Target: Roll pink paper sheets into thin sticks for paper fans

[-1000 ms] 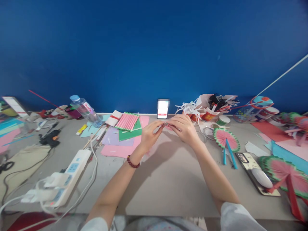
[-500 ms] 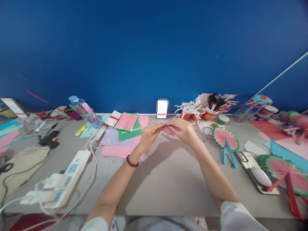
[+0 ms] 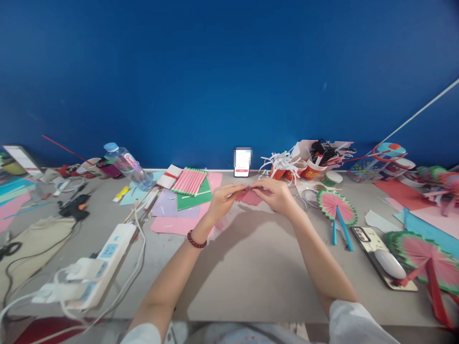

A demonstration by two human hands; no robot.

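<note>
My left hand [image 3: 223, 200] and my right hand [image 3: 275, 195] meet above the middle of the grey table [image 3: 247, 267]. Between their fingertips they pinch a small folded pink paper piece [image 3: 251, 195], which fans out a little below the fingers. A dark red bead bracelet [image 3: 196, 240] circles my left wrist. Just left of my left hand lie flat pink, green and lilac paper sheets [image 3: 181, 210] with a pleated pink-and-green paper [image 3: 190, 180] on top.
A phone [image 3: 243, 162] leans on the blue wall behind my hands. Red cups with paper strips [image 3: 292, 167] stand at back right. Finished paper fans [image 3: 336, 206] and a second phone [image 3: 380, 255] lie right. A power strip [image 3: 96, 265], cables, a glue gun [image 3: 73, 208] and a bottle [image 3: 127, 165] lie left.
Both hands have kept pinching the pink paper and shifted it slightly; the paper now shows more below the fingers. Nothing else on the table has moved.
</note>
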